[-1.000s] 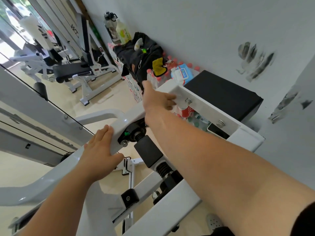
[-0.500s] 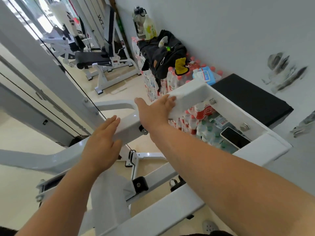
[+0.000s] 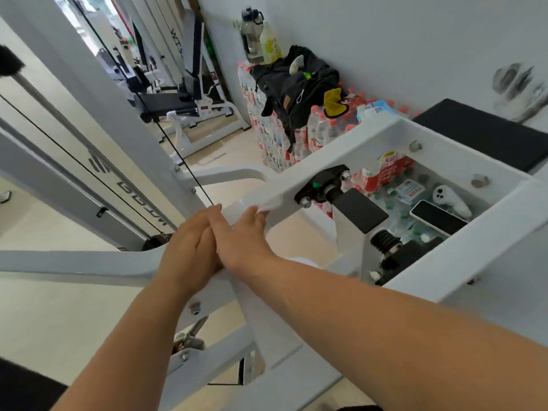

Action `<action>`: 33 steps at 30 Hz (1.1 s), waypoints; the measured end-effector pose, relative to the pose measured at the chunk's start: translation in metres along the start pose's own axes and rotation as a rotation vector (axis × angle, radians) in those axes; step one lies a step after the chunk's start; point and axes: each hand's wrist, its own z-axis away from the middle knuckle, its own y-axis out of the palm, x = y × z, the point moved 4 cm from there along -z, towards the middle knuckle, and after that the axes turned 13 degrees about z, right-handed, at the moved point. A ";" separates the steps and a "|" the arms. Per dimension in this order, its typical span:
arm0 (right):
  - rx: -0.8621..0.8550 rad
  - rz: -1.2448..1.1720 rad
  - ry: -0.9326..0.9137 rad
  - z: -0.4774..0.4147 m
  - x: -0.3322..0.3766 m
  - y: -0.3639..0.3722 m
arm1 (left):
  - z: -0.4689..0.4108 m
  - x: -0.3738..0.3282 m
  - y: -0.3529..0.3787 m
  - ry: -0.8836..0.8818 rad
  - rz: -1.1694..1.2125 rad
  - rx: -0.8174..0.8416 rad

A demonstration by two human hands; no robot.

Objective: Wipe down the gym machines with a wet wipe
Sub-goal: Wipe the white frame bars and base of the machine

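A white gym machine arm runs from lower left up to a white frame at right. My left hand rests flat on the arm where it bends. Right beside it, touching it, my right hand lies on the arm with straight fingers. It presses a white wet wipe against the metal; only the wipe's edge shows past the fingertips. A black pivot with bolts sits just beyond the wipe.
A black cable runs down to my hands. Behind the frame are shrink-wrapped water bottle packs, a black bag, a phone and a white controller. A black pad lies by the wall, a bench machine farther back.
My right hand has slid with the wipe from the far frame corner back down the arm until it meets my left hand. The left hand stayed on the arm.
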 end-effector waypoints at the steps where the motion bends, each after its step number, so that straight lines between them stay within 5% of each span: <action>1: -0.005 -0.022 0.016 -0.004 0.003 0.005 | 0.001 0.003 -0.003 -0.007 0.002 -0.008; 9: -0.241 -0.075 0.199 -0.041 0.016 -0.012 | -0.003 0.018 -0.008 -0.096 0.094 -0.050; 19: -0.206 0.023 0.223 -0.037 0.012 -0.018 | -0.001 0.016 -0.007 0.008 0.089 -0.055; 24: -0.009 0.186 0.131 -0.023 0.012 0.007 | -0.003 0.017 -0.009 0.028 0.233 -0.051; 33: -0.045 0.445 0.029 -0.016 -0.001 0.003 | 0.003 0.015 -0.013 -0.040 0.350 -0.114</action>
